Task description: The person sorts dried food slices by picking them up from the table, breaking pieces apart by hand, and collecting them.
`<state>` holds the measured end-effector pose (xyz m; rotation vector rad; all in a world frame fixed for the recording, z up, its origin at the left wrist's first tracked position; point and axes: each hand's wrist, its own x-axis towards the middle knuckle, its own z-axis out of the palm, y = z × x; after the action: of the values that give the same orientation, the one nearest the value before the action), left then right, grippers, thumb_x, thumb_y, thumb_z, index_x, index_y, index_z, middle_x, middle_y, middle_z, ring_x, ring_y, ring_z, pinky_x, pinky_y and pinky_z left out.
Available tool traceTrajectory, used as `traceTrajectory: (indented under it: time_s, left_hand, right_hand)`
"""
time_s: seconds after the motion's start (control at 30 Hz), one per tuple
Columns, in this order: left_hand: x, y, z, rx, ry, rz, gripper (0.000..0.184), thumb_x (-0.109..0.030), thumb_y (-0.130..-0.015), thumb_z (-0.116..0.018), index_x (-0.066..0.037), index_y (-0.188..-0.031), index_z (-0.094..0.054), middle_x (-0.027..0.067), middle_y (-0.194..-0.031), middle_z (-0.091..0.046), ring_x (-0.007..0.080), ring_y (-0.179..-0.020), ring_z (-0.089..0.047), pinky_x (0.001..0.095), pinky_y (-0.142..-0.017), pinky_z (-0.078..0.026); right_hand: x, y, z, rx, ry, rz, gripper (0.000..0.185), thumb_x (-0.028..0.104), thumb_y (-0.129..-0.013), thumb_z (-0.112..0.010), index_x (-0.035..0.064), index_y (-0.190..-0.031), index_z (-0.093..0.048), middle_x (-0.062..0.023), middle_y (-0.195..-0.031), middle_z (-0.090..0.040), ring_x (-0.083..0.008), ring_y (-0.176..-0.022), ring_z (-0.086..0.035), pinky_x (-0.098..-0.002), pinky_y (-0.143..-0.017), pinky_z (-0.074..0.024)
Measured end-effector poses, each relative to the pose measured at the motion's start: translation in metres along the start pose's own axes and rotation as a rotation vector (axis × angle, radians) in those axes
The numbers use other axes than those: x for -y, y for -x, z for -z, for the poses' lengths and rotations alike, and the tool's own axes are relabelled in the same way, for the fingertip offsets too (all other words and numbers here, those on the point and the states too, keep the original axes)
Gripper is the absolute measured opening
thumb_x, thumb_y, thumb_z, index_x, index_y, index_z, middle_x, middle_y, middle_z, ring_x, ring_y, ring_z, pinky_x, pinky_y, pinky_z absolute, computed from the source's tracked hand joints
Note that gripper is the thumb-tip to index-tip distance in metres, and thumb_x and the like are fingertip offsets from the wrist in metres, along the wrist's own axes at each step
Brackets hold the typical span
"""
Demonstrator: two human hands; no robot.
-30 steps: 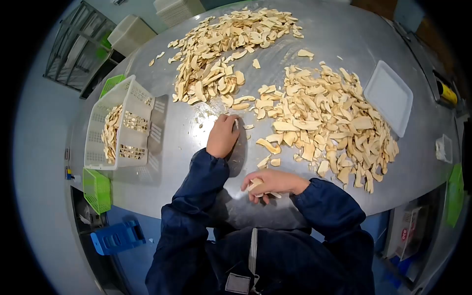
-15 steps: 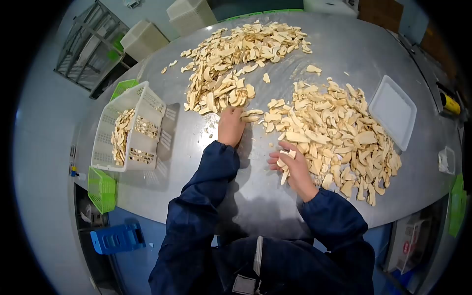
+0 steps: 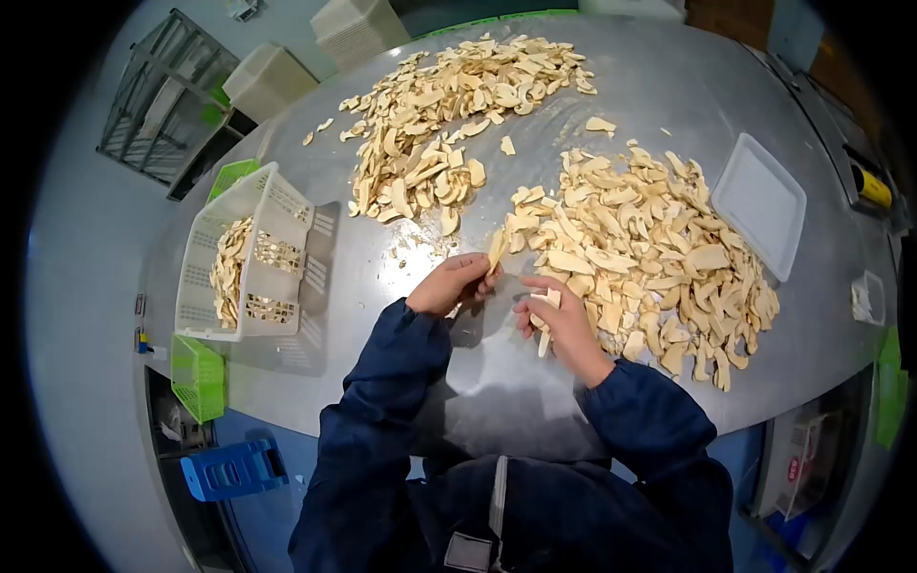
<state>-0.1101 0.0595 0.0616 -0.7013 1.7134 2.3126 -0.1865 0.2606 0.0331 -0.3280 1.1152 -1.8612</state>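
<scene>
Sleeves (image 3: 387, 372) of dark blue cloth occupy the near zone and lead forward to both hands over the steel table (image 3: 287, 392).

Right hand (image 3: 568, 329): the fingers curl loosely around a few cut slices (image 3: 543, 323), keeping them against the palm side. The exact count is hidden by the fingers. The index finger extends toward the other hand.

Left hand (image 3: 449, 286): the thumb and fingers pinch a pale slice (image 3: 497, 250), which projects upward from the fingertips. Whether a second piece lies behind it cannot be told.

Change of state: half a second ago the left hand was at the edge of the far pile; it is now drawn back toward the body with the slice in its grip, close to the right hand but apart from it. The right hand's load remains in place. In effect, both hands are now loaded, and the left-hand piece appears to be off the table.

Surroundings: the near pile (image 3: 650, 258) of slices spreads just beyond the right hand. To the left stands a white perforated basket (image 3: 196, 272) containing more slices. Beyond the near pile's right edge lies a shallow white tray (image 3: 761, 205). Farther out, the far pile (image 3: 458, 105) covers the table ahead of the left hand. Stacked white containers (image 3: 358, 29) stand past the table's far edge.
</scene>
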Motion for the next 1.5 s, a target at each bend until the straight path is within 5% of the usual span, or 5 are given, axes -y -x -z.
traceTrajectory:
  time_s: [0.33, 0.53, 0.73, 1.27, 1.5]
  left_hand:
    - [0.03, 0.011, -0.021, 0.508, 0.509, 0.241, 0.032, -0.027, -0.098, -0.036, -0.002, -0.1, -0.056, -0.0005, -0.077, -0.052, 0.008, -0.063, -0.045, 0.0192, -0.055, -0.036]
    - [0.031, 0.016, -0.029, 0.157, 0.133, 0.038, 0.038, -0.027, -0.1, -0.037, 0.004, -0.114, -0.056, 0.0025, -0.082, -0.06, 0.0052, -0.066, -0.055, 0.0146, -0.053, -0.043]
    - [0.039, 0.013, -0.023, 0.009, 0.194, 0.017, 0.036, -0.025, -0.099, -0.041, 0.005, -0.109, -0.059, 0.0053, -0.078, -0.065, 0.006, -0.06, -0.058, 0.0151, -0.05, -0.045]
    - [0.021, 0.026, -0.039, -0.34, -1.027, -0.826, 0.014, -0.007, -0.088, -0.053, -0.001, -0.095, -0.065, 0.01, -0.068, -0.061, 0.0135, -0.057, -0.058, 0.0262, -0.055, -0.047]
    - [0.01, 0.033, -0.046, -0.236, -0.662, -0.436, 0.018, -0.007, -0.091, -0.05, 0.0, -0.101, -0.063, 0.0071, -0.075, -0.063, 0.0086, -0.064, -0.058, 0.022, -0.059, -0.046]
  right_hand:
    - [0.004, -0.003, 0.008, -0.082, -0.087, 0.016, 0.017, 0.012, -0.088, -0.057, 0.0005, -0.1, -0.053, -0.005, -0.068, -0.054, -0.0112, -0.053, -0.051, -0.0235, -0.044, -0.0387]
    - [0.008, -0.001, 0.006, -0.073, 0.013, 0.01, 0.016, 0.017, -0.09, -0.058, 0.0035, -0.095, -0.052, -0.0039, -0.07, -0.054, -0.0115, -0.051, -0.05, -0.0234, -0.042, -0.0365]
    - [0.015, -0.009, 0.024, -0.144, -0.723, 0.024, 0.02, 0.018, -0.093, -0.049, 0.0006, -0.104, -0.052, -0.006, -0.071, -0.055, -0.0132, -0.048, -0.047, -0.0242, -0.042, -0.0358]
    - [0.008, 0.004, -0.003, -0.079, 0.254, -0.09, 0.01, 0.013, -0.087, -0.054, 0.0038, -0.088, -0.055, -0.0028, -0.066, -0.056, -0.0074, -0.05, -0.05, -0.0202, -0.042, -0.0372]
    - [0.01, 0.0, 0.006, -0.081, -0.155, -0.029, 0.006, 0.011, -0.088, -0.053, 0.0048, -0.089, -0.054, -0.0043, -0.064, -0.054, -0.011, -0.046, -0.047, -0.0238, -0.039, -0.0347]
